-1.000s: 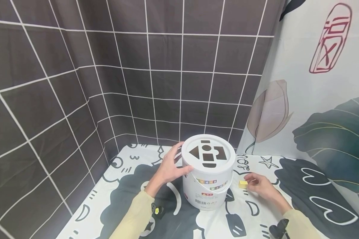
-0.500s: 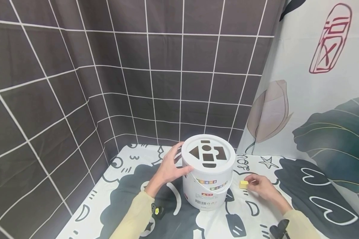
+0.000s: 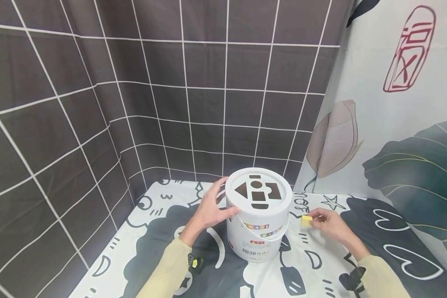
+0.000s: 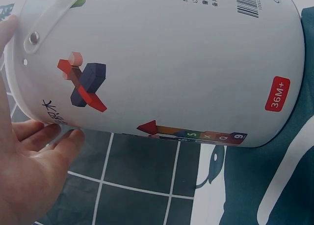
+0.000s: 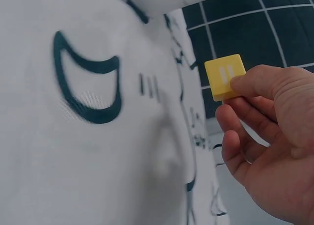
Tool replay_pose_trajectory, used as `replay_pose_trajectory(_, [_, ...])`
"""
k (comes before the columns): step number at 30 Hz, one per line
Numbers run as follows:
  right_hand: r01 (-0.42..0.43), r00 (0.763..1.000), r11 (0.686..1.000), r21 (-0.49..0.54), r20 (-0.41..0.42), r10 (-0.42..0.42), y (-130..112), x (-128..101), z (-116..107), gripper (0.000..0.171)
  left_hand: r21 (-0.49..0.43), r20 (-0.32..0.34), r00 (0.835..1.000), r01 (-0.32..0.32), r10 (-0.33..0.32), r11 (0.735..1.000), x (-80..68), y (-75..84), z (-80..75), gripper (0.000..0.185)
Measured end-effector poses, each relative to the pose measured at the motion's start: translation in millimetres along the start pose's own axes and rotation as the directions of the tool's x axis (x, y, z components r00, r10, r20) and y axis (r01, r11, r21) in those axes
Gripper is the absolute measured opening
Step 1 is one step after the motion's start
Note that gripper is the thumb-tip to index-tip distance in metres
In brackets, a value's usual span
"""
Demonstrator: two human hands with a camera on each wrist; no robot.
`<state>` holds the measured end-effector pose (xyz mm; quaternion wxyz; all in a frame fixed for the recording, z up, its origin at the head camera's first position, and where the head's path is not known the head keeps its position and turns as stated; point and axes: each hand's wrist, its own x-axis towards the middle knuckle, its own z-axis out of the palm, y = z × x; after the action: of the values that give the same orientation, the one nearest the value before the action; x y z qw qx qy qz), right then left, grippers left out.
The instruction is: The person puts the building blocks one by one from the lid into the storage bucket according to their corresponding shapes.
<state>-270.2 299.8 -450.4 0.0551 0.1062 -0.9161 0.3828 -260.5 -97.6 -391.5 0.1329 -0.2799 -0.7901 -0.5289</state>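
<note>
A white lidded bucket (image 3: 257, 223) stands upright on the patterned cloth, its lid (image 3: 283, 194) cut with several shaped holes. My left hand (image 3: 212, 207) holds the bucket's left side near the rim, the thumb in front and the fingers curving round the back. In the left wrist view, fingertips of that hand (image 4: 41, 161) touch the bucket wall. To the right of the bucket, my right hand (image 3: 329, 223) pinches a small yellow block (image 3: 306, 220) between thumb and fingers. Two white strokes mark the face of the block (image 5: 224, 75), which is held above the cloth in the right wrist view.
The white-and-dark cartoon cloth (image 3: 313, 273) covers the surface beneath. A dark tiled-pattern curtain (image 3: 205, 103) hangs behind and to the left. On the right hangs a pale curtain (image 3: 372, 140) with leaf prints. The bucket's white handle (image 3: 268, 238) hangs down its front.
My right hand has lifted the yellow block off the cloth and moved it slightly up and to the right. The left hand and the bucket stay in place.
</note>
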Motion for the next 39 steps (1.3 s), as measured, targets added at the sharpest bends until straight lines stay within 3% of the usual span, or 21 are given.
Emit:
replay_pose_trajectory(9, [0.009, 1.000, 0.999, -0.049, 0.007, -0.009, -23.1, 8.5, -18.4, 0.023, -0.003, -0.003, 1.000, 0.011, -0.011, 1.000, -1.1, -0.7, -0.3, 0.091])
replay_pose_trajectory(18, [0.122, 0.992, 0.991, -0.048, -0.017, -0.123, -52.5, 19.7, -36.2, 0.020, -0.005, 0.000, 1.000, 0.010, -0.010, 1.000, 0.4, -0.6, -0.4, 0.092])
replay_pose_trajectory(32, [0.206, 0.978, 0.978, -0.029, -0.033, -0.207, -104.6, 41.8, -61.8, 0.022, -0.021, 0.005, 1.000, 0.000, 0.000, 1.000, 0.3, -0.3, 0.2, 0.090])
replay_pose_trajectory(39, [0.234, 0.971, 0.972, -0.025, -0.046, -0.235, -131.3, 52.6, -63.0, 0.020, -0.012, 0.006, 1.000, -0.001, 0.001, 1.000, 0.8, -0.7, 0.1, 0.090])
